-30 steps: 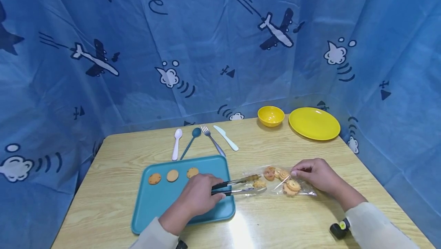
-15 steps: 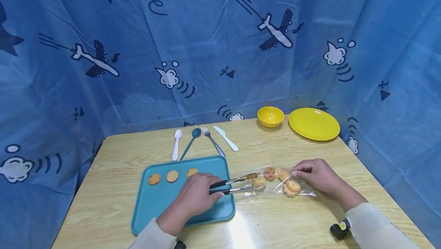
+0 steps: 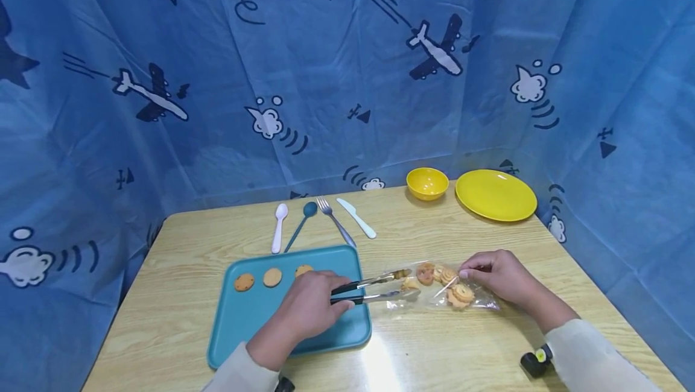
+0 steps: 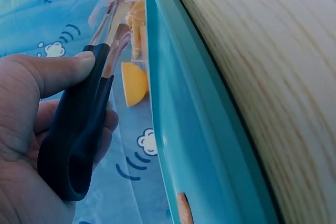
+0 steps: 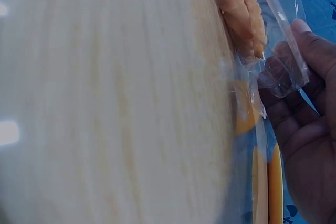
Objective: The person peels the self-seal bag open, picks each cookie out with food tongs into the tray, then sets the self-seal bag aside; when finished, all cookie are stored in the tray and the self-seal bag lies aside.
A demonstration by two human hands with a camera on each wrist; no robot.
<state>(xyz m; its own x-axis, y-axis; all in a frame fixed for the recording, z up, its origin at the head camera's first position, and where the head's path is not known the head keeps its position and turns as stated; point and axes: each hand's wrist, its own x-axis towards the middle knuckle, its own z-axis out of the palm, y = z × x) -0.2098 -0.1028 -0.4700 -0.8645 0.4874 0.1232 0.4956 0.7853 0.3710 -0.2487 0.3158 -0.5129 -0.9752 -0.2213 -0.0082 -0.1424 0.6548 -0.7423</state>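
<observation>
My left hand (image 3: 312, 304) grips black-handled metal tongs (image 3: 374, 281) above the right side of a teal tray (image 3: 260, 325). The tongs' tips reach into the left end of a clear plastic bag (image 3: 434, 303) that lies on the table, one tip on either side of a cookie (image 3: 410, 284). Whether they touch it I cannot tell. Several more cookies (image 3: 460, 294) lie deeper in the bag. With thumb and fingers my right hand (image 3: 496, 274) pinches the bag's right part; in the right wrist view the clear plastic (image 5: 286, 72) sits between them. Three round cookies (image 3: 272, 277) form a row on the tray.
Behind the tray lie a pale spoon (image 3: 279, 227), a dark teal spoon (image 3: 301, 226), a fork (image 3: 335, 221) and a white knife (image 3: 356, 218). A yellow bowl (image 3: 427, 184) and a yellow plate (image 3: 496, 195) stand at the back right, before a blue curtain.
The tongs drew back slightly to the left from their earlier reach, and their tips now sit around the leftmost bagged cookie. My right hand and the bag stay nearly still.
</observation>
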